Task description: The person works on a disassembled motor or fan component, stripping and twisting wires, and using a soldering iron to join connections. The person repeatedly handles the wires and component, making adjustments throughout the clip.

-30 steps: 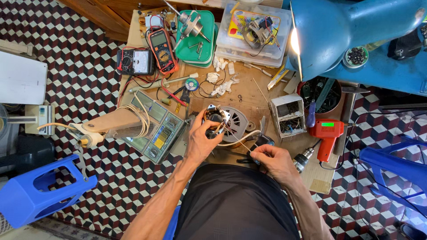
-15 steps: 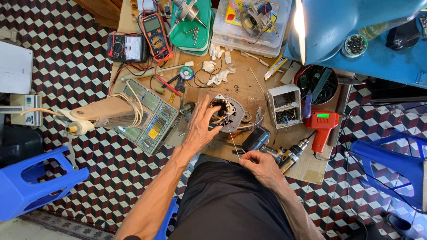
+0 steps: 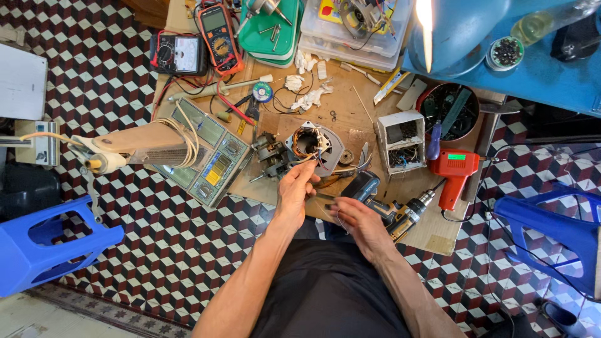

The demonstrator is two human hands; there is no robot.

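At tabletop [image 3: 350, 119] centre, motor stator [image 3: 311, 145]: heavy, rigid; windings and leads fragile, so grip by metal rim; left hand [image 3: 295, 191] at its 6 o'clock pinching thin wires; right hand [image 3: 358, 224] at 5 o'clock, fingers pinched on fine strand.

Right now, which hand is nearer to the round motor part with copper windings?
Left. The left hand is just below the motor part, fingertips at its wires. The right hand is lower, near the cordless drill.
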